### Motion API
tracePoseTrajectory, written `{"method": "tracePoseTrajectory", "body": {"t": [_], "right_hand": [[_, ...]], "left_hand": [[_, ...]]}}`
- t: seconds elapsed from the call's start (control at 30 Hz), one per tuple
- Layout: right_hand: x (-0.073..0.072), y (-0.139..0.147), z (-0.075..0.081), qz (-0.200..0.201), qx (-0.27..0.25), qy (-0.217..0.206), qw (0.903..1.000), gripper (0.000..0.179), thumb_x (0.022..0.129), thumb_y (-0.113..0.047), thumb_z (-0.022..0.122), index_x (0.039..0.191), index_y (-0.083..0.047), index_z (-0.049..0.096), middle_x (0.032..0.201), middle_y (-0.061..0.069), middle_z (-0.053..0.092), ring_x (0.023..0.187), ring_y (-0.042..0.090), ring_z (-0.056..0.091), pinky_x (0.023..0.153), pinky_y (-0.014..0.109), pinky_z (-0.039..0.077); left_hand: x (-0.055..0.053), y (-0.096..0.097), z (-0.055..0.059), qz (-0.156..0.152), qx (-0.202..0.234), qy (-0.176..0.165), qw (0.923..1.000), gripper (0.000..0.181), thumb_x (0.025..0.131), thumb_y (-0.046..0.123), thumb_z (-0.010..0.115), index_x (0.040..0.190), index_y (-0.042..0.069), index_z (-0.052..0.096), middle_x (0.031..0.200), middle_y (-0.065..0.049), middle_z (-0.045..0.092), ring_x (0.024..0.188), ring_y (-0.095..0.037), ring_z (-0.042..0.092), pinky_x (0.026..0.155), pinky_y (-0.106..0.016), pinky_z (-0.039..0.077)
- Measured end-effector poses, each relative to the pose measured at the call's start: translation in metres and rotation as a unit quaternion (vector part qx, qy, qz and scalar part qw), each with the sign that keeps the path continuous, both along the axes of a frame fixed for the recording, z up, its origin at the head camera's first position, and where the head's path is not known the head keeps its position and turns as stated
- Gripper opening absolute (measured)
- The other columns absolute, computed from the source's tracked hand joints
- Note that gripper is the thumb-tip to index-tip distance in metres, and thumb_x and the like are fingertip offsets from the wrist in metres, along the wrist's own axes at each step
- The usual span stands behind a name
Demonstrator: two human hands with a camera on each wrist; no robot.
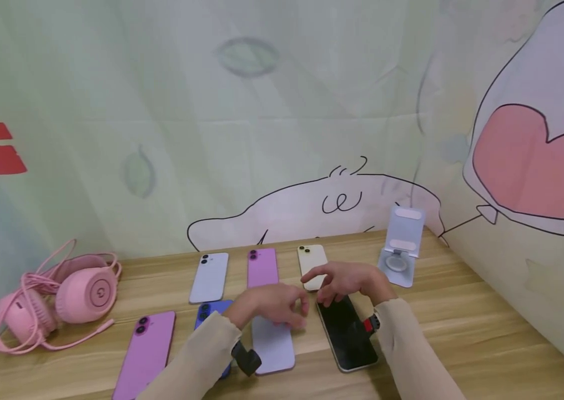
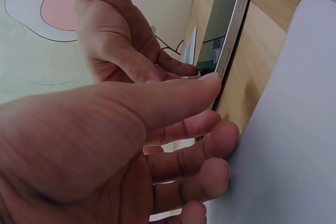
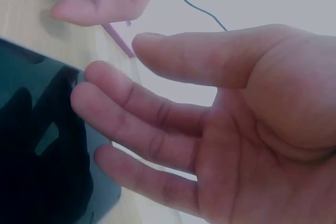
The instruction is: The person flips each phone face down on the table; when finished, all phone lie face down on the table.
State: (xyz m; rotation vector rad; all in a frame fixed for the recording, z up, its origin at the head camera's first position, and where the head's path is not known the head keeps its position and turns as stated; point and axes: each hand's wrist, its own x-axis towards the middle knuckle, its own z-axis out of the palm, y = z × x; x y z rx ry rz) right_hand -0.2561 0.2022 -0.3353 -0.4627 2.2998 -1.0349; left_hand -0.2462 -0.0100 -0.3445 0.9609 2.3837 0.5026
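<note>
My left hand [image 1: 278, 304] hovers over a pale lavender phone [image 1: 274, 355] lying back up, its fingers loosely bent and holding nothing. In the left wrist view the fingertips are right by the lavender phone [image 2: 296, 114]. Above the top end of a phone with a black screen [image 1: 343, 333], lying face up, is my right hand [image 1: 349, 279]. Its fingers are relaxed and spread, with nothing between them; in the right wrist view they overlap the edge of the black-screened phone [image 3: 31, 124]. Beyond the hands lie a cream phone [image 1: 313, 260] and a pink-purple phone [image 1: 263, 268], each partly covered.
A blue phone [image 1: 207, 312] is partly hidden by the left sleeve. Further left are a pink phone [image 1: 147, 350] and a white-blue phone [image 1: 209, 278]. Pink headphones [image 1: 84, 294] with a cable stand at the far left. A folding stand [image 1: 404, 233] is at the back right, before a curtain.
</note>
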Motion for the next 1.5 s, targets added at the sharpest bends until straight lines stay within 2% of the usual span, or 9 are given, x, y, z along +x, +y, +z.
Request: {"method": "tracePoseTrajectory", "body": {"t": [0.27, 0.5, 0.67, 0.77, 0.97, 1.2, 1.33, 1.5], "right_hand": [[-0.001, 0.014, -0.001, -0.028, 0.013, -0.004, 0.9995, 0.049, 0.092, -0.001, 0.059, 0.14, -0.013, 0.056, 0.101, 0.01, 0.069, 0.088, 0.023, 0.065, 0.081, 0.038, 0.053], [-0.001, 0.022, 0.002, -0.021, 0.016, 0.0, 0.9997, 0.049, 0.093, 0.001, 0.059, 0.141, -0.01, 0.054, 0.102, 0.012, 0.068, 0.088, 0.024, 0.064, 0.087, 0.041, 0.054], [0.0, 0.028, 0.004, -0.033, 0.026, -0.007, 0.9991, 0.047, 0.094, 0.002, 0.058, 0.14, -0.008, 0.055, 0.103, 0.013, 0.067, 0.09, 0.025, 0.066, 0.091, 0.043, 0.053], [0.0, 0.031, 0.003, -0.041, 0.03, -0.011, 0.9987, 0.046, 0.094, 0.002, 0.058, 0.139, -0.008, 0.056, 0.105, 0.014, 0.066, 0.092, 0.026, 0.067, 0.092, 0.044, 0.053], [0.001, 0.038, 0.002, -0.066, 0.048, -0.009, 0.9966, 0.045, 0.094, 0.001, 0.061, 0.137, -0.012, 0.059, 0.104, 0.013, 0.065, 0.092, 0.024, 0.063, 0.09, 0.041, 0.052], [0.005, 0.044, 0.005, -0.081, 0.032, -0.06, 0.9944, 0.053, 0.093, 0.006, 0.054, 0.143, -0.013, 0.053, 0.102, 0.014, 0.068, 0.089, 0.026, 0.068, 0.087, 0.043, 0.055], [0.009, 0.047, 0.007, -0.086, 0.028, -0.073, 0.9932, 0.057, 0.09, 0.007, 0.055, 0.143, -0.014, 0.053, 0.1, 0.014, 0.07, 0.088, 0.027, 0.069, 0.083, 0.043, 0.056], [0.011, 0.049, 0.009, -0.086, 0.028, -0.1, 0.9908, 0.055, 0.091, 0.005, 0.058, 0.142, -0.017, 0.054, 0.102, 0.017, 0.072, 0.088, 0.03, 0.071, 0.08, 0.043, 0.057]], "left_hand": [[0.001, 0.011, -0.005, -0.002, -0.002, 0.001, 1.0, 0.018, 0.094, 0.026, 0.071, 0.105, 0.018, 0.059, 0.073, 0.002, 0.057, 0.061, -0.011, 0.055, 0.06, -0.025, 0.043], [0.002, 0.017, -0.007, 0.002, 0.005, 0.001, 1.0, 0.019, 0.093, 0.025, 0.073, 0.102, 0.018, 0.057, 0.072, 0.001, 0.058, 0.059, -0.012, 0.055, 0.059, -0.024, 0.043], [0.003, 0.021, -0.009, -0.016, 0.014, 0.019, 0.9996, 0.02, 0.093, 0.027, 0.073, 0.102, 0.019, 0.057, 0.074, 0.004, 0.059, 0.063, -0.01, 0.054, 0.06, -0.023, 0.042], [0.004, 0.023, -0.01, -0.03, 0.021, 0.027, 0.999, 0.02, 0.093, 0.028, 0.073, 0.102, 0.02, 0.057, 0.08, 0.007, 0.062, 0.07, -0.007, 0.055, 0.063, -0.023, 0.043], [0.009, 0.027, -0.011, -0.039, 0.045, 0.019, 0.998, 0.022, 0.093, 0.026, 0.073, 0.105, 0.019, 0.057, 0.09, 0.009, 0.064, 0.078, -0.006, 0.058, 0.069, -0.023, 0.046], [0.014, 0.03, -0.009, -0.065, 0.045, 0.03, 0.9964, 0.027, 0.093, 0.027, 0.073, 0.112, 0.017, 0.057, 0.087, 0.01, 0.064, 0.078, -0.004, 0.058, 0.071, -0.022, 0.047], [0.014, 0.032, -0.01, -0.081, 0.042, 0.043, 0.9949, 0.031, 0.092, 0.027, 0.074, 0.115, 0.017, 0.057, 0.086, 0.01, 0.063, 0.077, -0.003, 0.058, 0.071, -0.021, 0.047], [0.014, 0.034, -0.011, -0.081, 0.037, 0.057, 0.9943, 0.036, 0.09, 0.027, 0.077, 0.117, 0.018, 0.056, 0.085, 0.009, 0.062, 0.077, -0.004, 0.058, 0.071, -0.021, 0.046]]}}
